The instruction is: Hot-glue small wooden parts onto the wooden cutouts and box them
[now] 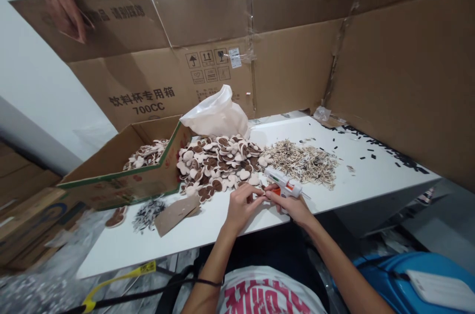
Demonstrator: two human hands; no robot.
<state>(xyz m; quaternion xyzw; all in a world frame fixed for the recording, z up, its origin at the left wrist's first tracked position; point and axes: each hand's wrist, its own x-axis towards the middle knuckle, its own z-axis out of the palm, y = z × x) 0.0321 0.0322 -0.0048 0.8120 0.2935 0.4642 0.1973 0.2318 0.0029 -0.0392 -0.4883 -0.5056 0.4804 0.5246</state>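
Holding glue gun (pixel 285 182) in right hand (pixel 292 205); left hand (pixel 242 204) just beside, pinched narrow, contents unclear; best aim clear of both.

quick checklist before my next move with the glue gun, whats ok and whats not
1. Glue gun held in the right hand: ok.
2. Left hand close to the right, fingertips together: ok.
3. Small piece seated at the fingertips: cannot tell, too small to make out.
4. Nozzle hot: cannot tell.
5. Brown-and-cream pieces near the hands: ok, piled just beyond them.
6. Black pieces gathered together: not ok, scattered at the table's right.
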